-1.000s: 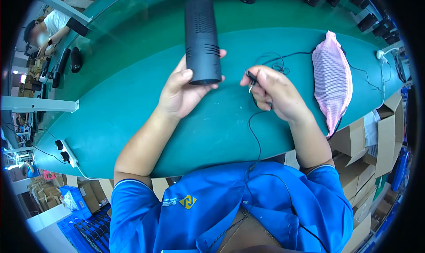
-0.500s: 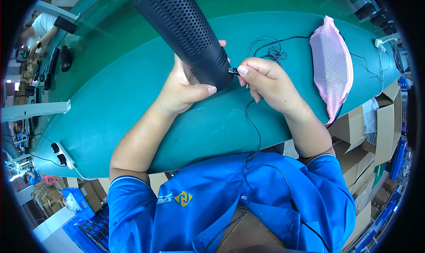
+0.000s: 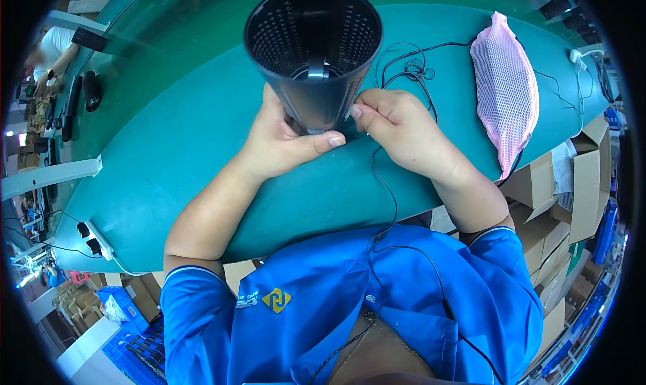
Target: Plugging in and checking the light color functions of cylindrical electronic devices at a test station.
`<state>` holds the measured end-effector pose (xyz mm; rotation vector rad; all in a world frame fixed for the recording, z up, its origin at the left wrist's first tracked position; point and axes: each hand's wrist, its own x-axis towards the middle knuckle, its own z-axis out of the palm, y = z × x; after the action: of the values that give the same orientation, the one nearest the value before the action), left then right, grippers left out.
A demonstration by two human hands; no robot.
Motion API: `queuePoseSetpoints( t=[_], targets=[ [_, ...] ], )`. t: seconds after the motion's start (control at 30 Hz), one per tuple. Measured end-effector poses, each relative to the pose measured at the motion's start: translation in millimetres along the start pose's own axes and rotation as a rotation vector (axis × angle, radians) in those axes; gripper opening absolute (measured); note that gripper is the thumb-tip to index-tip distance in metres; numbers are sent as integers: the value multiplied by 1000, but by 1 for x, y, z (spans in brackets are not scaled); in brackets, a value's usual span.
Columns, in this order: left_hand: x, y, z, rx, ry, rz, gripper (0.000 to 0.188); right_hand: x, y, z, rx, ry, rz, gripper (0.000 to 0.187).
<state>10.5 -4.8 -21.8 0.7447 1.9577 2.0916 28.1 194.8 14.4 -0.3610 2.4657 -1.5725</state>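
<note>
My left hand (image 3: 279, 139) grips the lower end of a black, tapered, perforated cylinder (image 3: 316, 95). Its wide open mouth faces up toward me, showing the hollow, hole-dotted inside and a shiny strip in it. My right hand (image 3: 400, 126) pinches a USB plug close against the cylinder's lower right side. The fingers hide most of the plug, so I cannot tell whether it sits in a socket. A thin black cable (image 3: 381, 176) hangs below the right hand toward the blue shirt.
A pink mesh zip pouch (image 3: 505, 92) lies on the green table (image 3: 161, 183) to the right, beside a loosely coiled black cable (image 3: 418, 70). Open cardboard boxes (image 3: 585, 190) stand at the right. A white power strip (image 3: 99, 240) is at the left edge. Another person (image 3: 57, 52) sits far left.
The cylinder has swung from leaning left to pointing its open mouth up at me. My right hand has moved slightly left with the plug, now against the cylinder's side.
</note>
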Motion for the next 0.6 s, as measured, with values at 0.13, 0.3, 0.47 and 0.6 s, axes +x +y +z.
queuePoseSetpoints(
  t=[0.13, 0.3, 0.47, 0.6],
  targets=[
    [2, -1, -2, -163, 52, 32, 70, -1, -3, -5, 136, -71, 22, 15],
    [6, 1, -4, -434, 196, -58, 65, 2, 1, -9, 293, -20, -33, 14],
    [6, 4, 0, -469, 223, -99, 64, 4, 5, -1, 450, 80, -97, 36],
    [6, 4, 6, -497, 198, -100, 64, 0, 1, -2, 405, 69, -111, 50]
  ],
)
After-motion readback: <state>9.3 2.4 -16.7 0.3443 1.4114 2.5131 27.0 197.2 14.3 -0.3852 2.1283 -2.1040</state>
